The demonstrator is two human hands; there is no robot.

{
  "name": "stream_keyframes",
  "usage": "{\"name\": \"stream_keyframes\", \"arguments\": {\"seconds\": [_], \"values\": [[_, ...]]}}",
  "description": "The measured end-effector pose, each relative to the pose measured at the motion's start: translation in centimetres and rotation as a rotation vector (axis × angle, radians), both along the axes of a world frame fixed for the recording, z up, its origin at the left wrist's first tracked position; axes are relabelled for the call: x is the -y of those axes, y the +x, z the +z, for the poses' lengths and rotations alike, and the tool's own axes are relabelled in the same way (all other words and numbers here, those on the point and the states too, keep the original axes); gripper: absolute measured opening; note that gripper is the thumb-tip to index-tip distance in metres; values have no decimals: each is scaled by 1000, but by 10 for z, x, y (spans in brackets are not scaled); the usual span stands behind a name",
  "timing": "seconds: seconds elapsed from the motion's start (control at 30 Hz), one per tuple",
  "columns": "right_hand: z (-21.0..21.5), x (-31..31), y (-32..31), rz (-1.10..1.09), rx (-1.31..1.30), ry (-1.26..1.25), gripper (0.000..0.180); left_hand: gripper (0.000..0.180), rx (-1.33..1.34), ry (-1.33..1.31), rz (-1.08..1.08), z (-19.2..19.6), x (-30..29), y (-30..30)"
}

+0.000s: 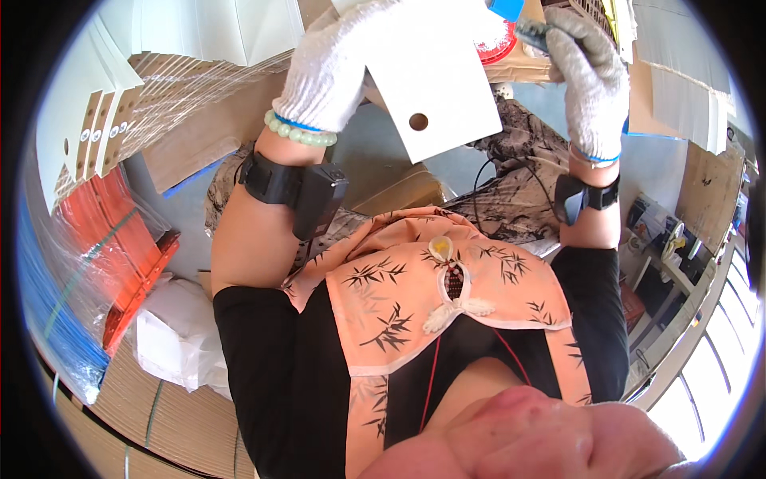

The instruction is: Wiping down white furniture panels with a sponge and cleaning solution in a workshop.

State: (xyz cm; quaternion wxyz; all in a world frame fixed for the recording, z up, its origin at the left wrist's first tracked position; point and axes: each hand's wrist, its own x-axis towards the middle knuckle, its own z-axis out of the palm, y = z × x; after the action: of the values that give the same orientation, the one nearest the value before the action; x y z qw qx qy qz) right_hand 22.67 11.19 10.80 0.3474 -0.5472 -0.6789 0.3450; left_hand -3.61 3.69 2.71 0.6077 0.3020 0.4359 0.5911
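Left hand [339, 68], gloved, clamped the white card [431, 80] by its left edge, forearm raised, wrist bent. Right hand [590, 76], gloved, fingers curled tight around a dark tool [533, 33] at the card's upper right corner, forearm upright.

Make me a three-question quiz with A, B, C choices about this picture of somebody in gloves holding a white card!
1. Where is the round hole in the white card? A near its lower edge; B in the middle; C there is none.
2. What colour are the beads on the left wrist? A red; B pale green; C black.
3. What is the left hand doing? A resting open; B gripping the card; C pointing.

Answers: 1 A, the hole sits by the bottom edge. 2 B, the beads look light green. 3 B, the gloved fingers close on the card.
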Motion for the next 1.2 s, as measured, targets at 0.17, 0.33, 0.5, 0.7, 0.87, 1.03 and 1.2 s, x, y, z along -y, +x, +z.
{"name": "stream_keyframes", "arguments": {"seconds": [0.17,0.33,0.5,0.7,0.87,1.03,1.2], "values": [[6,18,3,51,-143,-85,27,30,376,-68,143,11,-11,1],[9,25,3,153,-94,-59,23,30,263,-64,179,19,-17,-1],[16,31,1,251,-94,-86,23,30,182,6,162,22,-21,-3],[14,37,-2,193,-280,59,26,30,123,-61,298,17,-25,-2],[5,17,5,166,-432,40,30,31,239,-1,198,12,-20,2],[-1,9,8,182,-543,-8,33,44,-353,193,59,7,-7,-4],[-3,-1,26,201,-718,-112,34,36,-397,454,-184,29,2,21]]}}
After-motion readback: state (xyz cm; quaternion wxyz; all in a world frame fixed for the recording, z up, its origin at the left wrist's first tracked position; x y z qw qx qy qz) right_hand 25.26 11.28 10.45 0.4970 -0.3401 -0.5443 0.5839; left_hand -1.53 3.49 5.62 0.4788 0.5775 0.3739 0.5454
